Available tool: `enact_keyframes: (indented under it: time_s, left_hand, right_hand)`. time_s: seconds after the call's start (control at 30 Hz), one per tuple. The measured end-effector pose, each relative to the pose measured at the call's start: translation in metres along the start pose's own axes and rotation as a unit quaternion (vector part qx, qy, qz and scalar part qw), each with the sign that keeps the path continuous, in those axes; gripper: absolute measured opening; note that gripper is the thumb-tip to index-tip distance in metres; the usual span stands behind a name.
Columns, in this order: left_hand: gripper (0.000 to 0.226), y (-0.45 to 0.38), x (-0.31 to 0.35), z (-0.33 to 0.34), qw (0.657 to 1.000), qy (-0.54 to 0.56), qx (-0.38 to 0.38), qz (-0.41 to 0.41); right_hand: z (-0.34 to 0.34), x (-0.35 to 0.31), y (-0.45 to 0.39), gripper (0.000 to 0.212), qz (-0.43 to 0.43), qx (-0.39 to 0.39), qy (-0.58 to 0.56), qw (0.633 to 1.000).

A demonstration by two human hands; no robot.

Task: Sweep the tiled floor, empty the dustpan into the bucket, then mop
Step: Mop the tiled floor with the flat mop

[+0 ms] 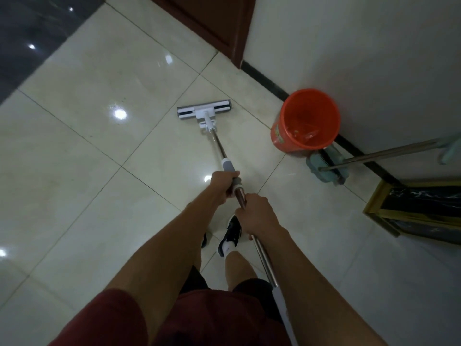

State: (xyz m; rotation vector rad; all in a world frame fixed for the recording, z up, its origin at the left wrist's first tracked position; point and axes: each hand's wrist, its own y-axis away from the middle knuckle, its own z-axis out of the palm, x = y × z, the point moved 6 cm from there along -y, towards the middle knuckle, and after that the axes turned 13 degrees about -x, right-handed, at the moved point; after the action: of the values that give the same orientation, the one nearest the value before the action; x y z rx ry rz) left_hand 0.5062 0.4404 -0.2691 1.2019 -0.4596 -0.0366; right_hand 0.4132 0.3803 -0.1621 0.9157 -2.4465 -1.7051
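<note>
A flat mop with a white and grey head (pixel 204 111) rests on the glossy pale tiled floor (pixel 82 151), its metal pole (pixel 219 144) running back toward me. My left hand (pixel 224 184) grips the pole at its grey sleeve. My right hand (pixel 257 213) is closed around the pole just behind it. An orange bucket (pixel 306 121) stands by the wall to the right of the mop head, with some debris inside. A teal dustpan and broom (pixel 326 167) lean at the wall behind the bucket.
A white wall with a dark skirting strip (pixel 264 79) runs along the right. A dark wooden door frame (pixel 219 23) is ahead. A gold-framed dark panel (pixel 419 211) lies at the right. My black shoe (pixel 230 234) stands below my hands. Dark floor (pixel 30 33) fills the upper left.
</note>
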Motion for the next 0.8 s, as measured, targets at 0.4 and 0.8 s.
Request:
enact_keyframes:
  time_s: [0.4, 0.8]
  left_hand:
    - [0.013, 0.050, 0.011, -0.084, 0.987, 0.126, 0.067, 0.076]
    - [0.022, 0.122, -0.022, -0.278, 0.922, 0.334, 0.145, 0.130]
  right_hand:
    - [0.022, -0.072, 0.011, 0.009, -0.100, -0.050, 0.135, 0.984]
    - [0.143, -0.226, 0.038, 0.016, -0.158, -0.146, 0.307, 0.927]
